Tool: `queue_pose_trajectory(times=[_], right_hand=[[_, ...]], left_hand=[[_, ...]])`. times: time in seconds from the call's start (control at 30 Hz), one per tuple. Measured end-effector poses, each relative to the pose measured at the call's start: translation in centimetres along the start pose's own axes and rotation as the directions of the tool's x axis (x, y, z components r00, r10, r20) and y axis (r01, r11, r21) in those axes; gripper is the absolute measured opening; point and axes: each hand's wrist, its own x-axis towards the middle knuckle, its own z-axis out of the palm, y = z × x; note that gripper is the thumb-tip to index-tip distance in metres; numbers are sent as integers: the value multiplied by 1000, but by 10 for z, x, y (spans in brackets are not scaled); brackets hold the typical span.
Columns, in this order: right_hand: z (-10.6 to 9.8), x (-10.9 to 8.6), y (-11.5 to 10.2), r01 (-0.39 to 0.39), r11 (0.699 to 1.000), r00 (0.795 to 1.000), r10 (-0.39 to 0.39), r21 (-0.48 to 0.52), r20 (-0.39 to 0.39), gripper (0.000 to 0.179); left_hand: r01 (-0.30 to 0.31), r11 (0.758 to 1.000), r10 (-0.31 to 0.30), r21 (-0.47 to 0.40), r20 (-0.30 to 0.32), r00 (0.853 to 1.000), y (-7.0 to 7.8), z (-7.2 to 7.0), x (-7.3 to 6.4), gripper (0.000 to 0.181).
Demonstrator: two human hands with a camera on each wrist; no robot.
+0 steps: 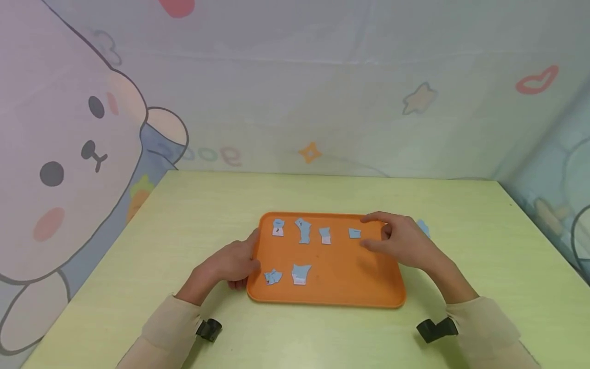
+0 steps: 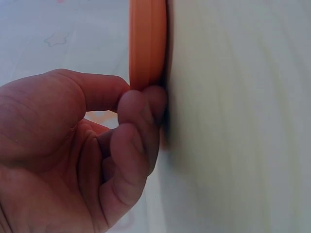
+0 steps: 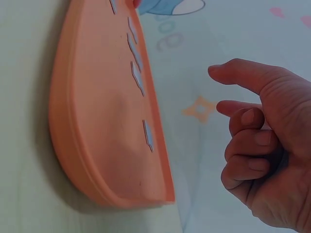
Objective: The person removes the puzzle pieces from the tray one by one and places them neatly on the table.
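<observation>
An orange tray point(image 1: 341, 282) lies on the table. My left hand point(image 1: 236, 260) grips its left edge, thumb and fingers at the rim point(image 2: 147, 43). Several irregular light-blue paper-like pieces lie flat in the tray. A back row holds a piece with a pale lower part point(image 1: 278, 227), a tall piece point(image 1: 304, 231), a narrow piece point(image 1: 325, 236) and a small piece point(image 1: 354, 233). Nearer me lie a jagged piece point(image 1: 273, 277) and a larger one point(image 1: 301, 274). My right hand point(image 1: 403, 238) hovers over the tray's right side, thumb and index finger apart, other fingers curled, holding nothing.
Another light-blue piece point(image 1: 423, 228) lies outside the tray, partly hidden behind my right hand. The pale yellow-green table point(image 1: 184, 205) ends at a printed cloth backdrop point(image 1: 295, 92). A dark cable point(image 1: 574, 230) hangs at the far right.
</observation>
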Motion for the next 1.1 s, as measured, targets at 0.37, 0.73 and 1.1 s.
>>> queue_pose_trajectory(times=[0.37,0.73,1.1], right_hand=[[17,2,-19,27,1000,1000,-27,9,13,41],[36,3,-44,69,998,997,-69,14,44,38],[54,3,-57,81,995,995,-76,-65,71,40]], left_hand=[[13,1000,-13,8,0,1000,1,0,0,58],[7,1000,-7,8,4,1000,1,0,0,55],[8,1000,-8,8,1,1000,1,0,0,60]])
